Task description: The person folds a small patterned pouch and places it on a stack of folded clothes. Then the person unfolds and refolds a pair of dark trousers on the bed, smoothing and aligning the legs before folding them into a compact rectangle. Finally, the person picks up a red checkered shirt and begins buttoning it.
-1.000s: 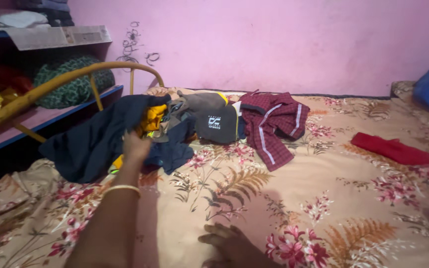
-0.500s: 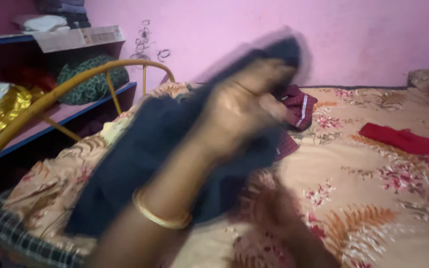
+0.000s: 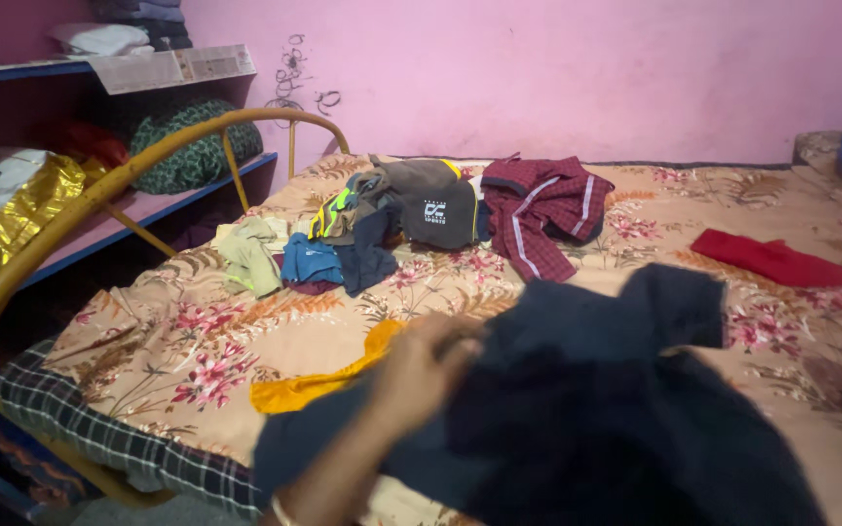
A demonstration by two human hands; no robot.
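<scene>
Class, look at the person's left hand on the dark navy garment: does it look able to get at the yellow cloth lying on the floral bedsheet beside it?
Probably yes. The left hand lies right next to the yellow cloth, with nothing between them, though it is busy with the dark navy garment.

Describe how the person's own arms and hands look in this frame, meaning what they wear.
Only one hand shows, with a bare forearm and no sleeve. A thin sliver of a gold-coloured bangle sits at the bottom edge of the picture. No rings or gloves can be made out; the fingers are slightly blurred. The other hand is out of sight.
</scene>
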